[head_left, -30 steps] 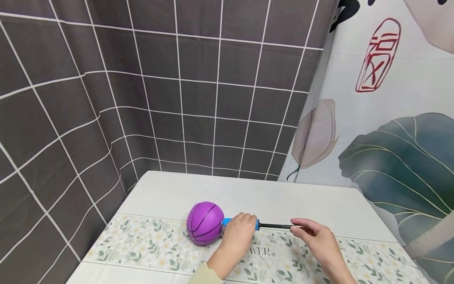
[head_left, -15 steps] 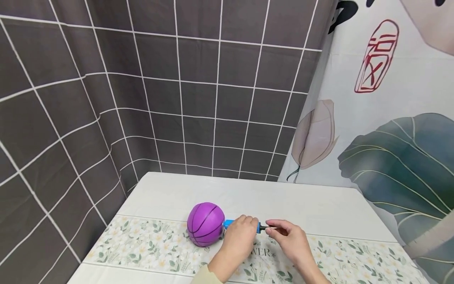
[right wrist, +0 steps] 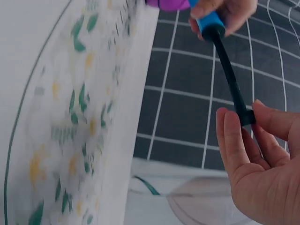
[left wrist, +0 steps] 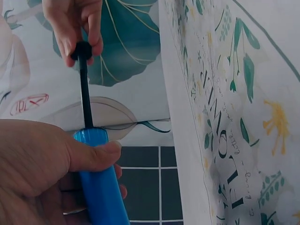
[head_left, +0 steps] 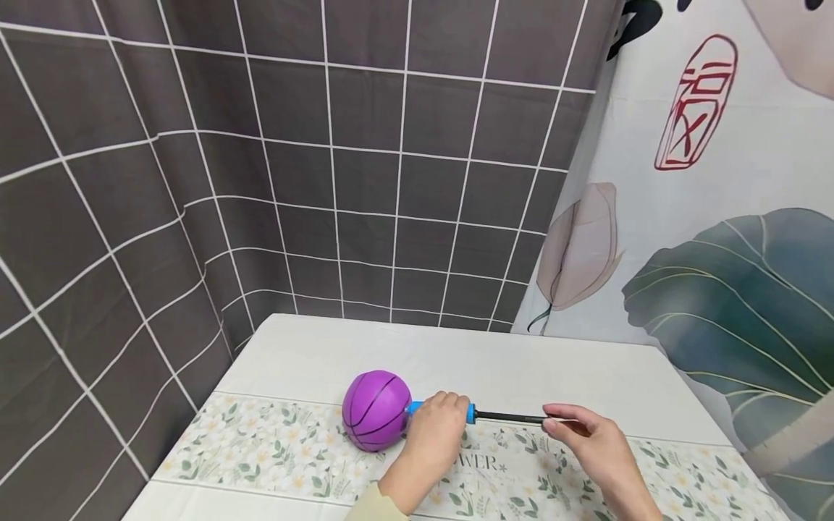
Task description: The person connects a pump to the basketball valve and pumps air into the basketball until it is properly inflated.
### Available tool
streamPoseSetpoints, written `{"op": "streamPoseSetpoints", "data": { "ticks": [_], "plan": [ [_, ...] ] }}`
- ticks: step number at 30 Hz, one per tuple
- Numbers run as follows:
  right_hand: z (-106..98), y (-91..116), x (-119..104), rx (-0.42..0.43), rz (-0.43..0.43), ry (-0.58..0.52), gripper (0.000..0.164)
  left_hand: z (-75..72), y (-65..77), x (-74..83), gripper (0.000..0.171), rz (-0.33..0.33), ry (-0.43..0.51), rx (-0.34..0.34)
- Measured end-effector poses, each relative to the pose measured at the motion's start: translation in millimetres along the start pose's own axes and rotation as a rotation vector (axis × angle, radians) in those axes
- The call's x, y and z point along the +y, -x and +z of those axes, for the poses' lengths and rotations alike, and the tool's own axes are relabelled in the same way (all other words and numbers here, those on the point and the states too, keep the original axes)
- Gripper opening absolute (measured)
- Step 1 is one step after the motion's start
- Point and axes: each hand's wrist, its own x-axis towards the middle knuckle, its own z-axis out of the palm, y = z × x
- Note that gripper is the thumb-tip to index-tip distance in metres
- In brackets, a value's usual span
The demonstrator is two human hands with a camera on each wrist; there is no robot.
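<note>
A purple ball (head_left: 376,411) with black basketball lines lies on the table, left of both hands. My left hand (head_left: 435,433) grips the blue barrel of a hand pump (left wrist: 104,197), whose front end meets the ball's right side. How the pump joins the ball is too small to tell. The black rod (head_left: 511,417) is drawn out of the barrel to the right. Thumb and fingers of my right hand (head_left: 596,447) pinch the small black knob (right wrist: 247,117) at the rod's end.
The white table (head_left: 365,340) carries a band of printed flowers and leaves. A dark cloth with a white grid (head_left: 365,181) hangs behind and at the left. At the right hangs a pale curtain (head_left: 651,289) with large leaf prints.
My right hand first moved left, pushing the rod into the barrel, then moved back right and drew it out. My left hand and the ball stay nearly in place.
</note>
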Motion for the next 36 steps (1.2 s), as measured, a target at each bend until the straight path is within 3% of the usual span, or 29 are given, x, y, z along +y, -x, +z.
{"op": "streamPoseSetpoints", "data": {
  "ticks": [7,16,23,30,36],
  "plan": [
    [0,2,3,0.005,-0.016,-0.010,0.042,-2.2,0.1,1.9,0.026,0.017,-0.013,0.005],
    [44,5,-9,0.091,-0.121,0.041,0.025,-2.4,2.1,9.0,0.025,0.072,-0.041,0.015],
    [68,4,-19,0.078,-0.226,0.019,0.020,-3.0,1.1,12.8,0.023,0.076,-0.047,0.052],
    [56,3,-17,0.046,-0.163,-0.006,0.024,0.3,-0.4,8.1,0.024,0.056,-0.015,0.038],
    [27,2,-9,0.014,-0.068,0.018,0.034,0.2,0.7,0.8,0.027,0.028,0.005,0.018]
  ]
}}
